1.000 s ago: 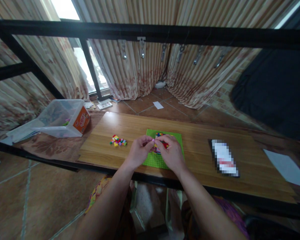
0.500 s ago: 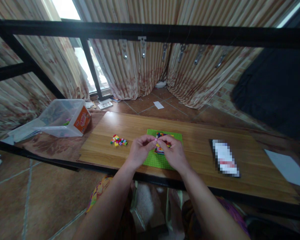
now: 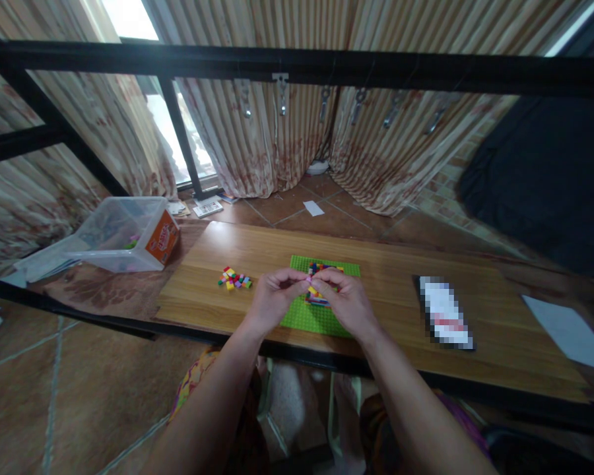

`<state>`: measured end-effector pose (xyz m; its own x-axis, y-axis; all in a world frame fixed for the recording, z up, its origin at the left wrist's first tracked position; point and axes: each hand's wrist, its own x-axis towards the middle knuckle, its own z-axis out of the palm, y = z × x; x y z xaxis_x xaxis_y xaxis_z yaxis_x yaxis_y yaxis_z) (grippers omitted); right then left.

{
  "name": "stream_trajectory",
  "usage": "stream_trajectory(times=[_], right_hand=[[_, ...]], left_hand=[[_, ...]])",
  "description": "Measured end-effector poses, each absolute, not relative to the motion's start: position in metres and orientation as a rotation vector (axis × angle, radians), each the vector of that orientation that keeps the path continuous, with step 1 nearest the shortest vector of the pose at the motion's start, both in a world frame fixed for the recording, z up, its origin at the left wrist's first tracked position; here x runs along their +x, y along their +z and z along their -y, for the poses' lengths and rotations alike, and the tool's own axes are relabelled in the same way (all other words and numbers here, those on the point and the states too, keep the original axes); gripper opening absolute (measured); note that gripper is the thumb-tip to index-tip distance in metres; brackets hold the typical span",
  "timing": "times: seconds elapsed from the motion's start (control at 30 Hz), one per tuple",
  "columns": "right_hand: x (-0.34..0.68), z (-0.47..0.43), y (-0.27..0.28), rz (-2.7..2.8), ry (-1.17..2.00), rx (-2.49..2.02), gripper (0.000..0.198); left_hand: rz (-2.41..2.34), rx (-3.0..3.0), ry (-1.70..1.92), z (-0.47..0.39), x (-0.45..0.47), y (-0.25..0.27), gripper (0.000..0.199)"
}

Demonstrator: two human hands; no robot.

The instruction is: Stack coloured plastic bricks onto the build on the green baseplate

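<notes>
My left hand [image 3: 272, 298] and my right hand [image 3: 350, 302] meet over a green studded baseplate [image 3: 309, 322]. Their fingertips are pinched together around a small pink toy brick [image 3: 308, 280], partly covered by the fingers. Right beneath them, a low structure of multicoloured bricks [image 3: 319, 302] stands on the baseplate, and my right hand hides much of it. Whether the pink brick touches the structure I cannot tell. Left of my left hand, a loose pile of small coloured bricks [image 3: 235, 280] lies on the wooden tabletop [image 3: 198, 264].
A clear plastic box [image 3: 123, 257] with an orange label stands at the left, with a few coloured pieces inside. To the right lies a dark-edged flat object [image 3: 445, 313], its surface pixelated. A black metal bar [image 3: 297, 63] with hanging hooks spans the view beyond the table.
Both hands stay over the structure, fingertips still pinched together, with only a slight shift of the fingers. The loose pile looks the same.
</notes>
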<state>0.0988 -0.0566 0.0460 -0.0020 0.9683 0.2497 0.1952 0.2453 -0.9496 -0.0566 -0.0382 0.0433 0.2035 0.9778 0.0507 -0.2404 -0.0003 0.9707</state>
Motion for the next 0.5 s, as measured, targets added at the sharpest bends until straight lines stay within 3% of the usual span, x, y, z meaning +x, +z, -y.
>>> stream_trajectory(times=[0.33, 0.5], right_hand=[[0.102, 0.054, 0.041, 1.439, 0.961, -1.159, 0.024], [0.112, 0.049, 0.03, 1.526, 0.607, -1.351, 0.018]], left_hand=[[-0.875, 1.209, 1.147, 0.038, -0.062, 0.047, 0.023], [-1.076, 1.201, 1.086, 0.03, -0.068, 0.037, 0.017]])
